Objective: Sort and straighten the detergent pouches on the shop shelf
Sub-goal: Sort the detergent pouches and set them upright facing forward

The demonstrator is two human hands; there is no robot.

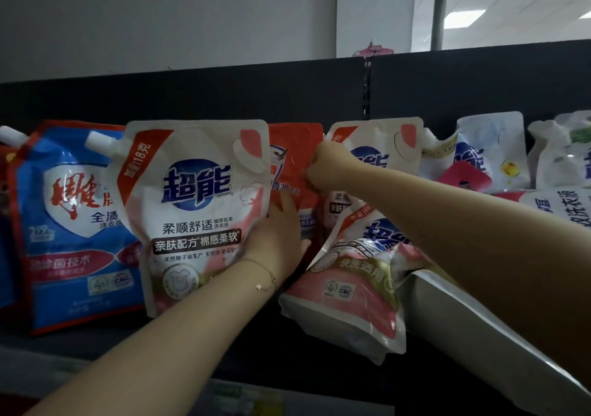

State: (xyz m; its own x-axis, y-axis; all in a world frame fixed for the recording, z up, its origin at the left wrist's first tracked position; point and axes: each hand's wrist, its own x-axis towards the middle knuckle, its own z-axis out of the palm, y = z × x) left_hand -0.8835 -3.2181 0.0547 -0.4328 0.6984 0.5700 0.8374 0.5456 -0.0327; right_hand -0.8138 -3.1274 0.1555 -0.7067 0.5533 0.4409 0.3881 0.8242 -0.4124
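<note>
Mid-sort on the shelf [80, 345]: our left hand [281, 239] grips the white-pink pouch [192, 211] upright by its right edge; our right hand [323, 169] pinches the red pouch [292, 163] behind it. Next, we reckon, draw the red one clear without toppling neighbours.

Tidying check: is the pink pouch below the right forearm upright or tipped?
Tipped: the pink pouch slants, its printed text running diagonally.
</note>
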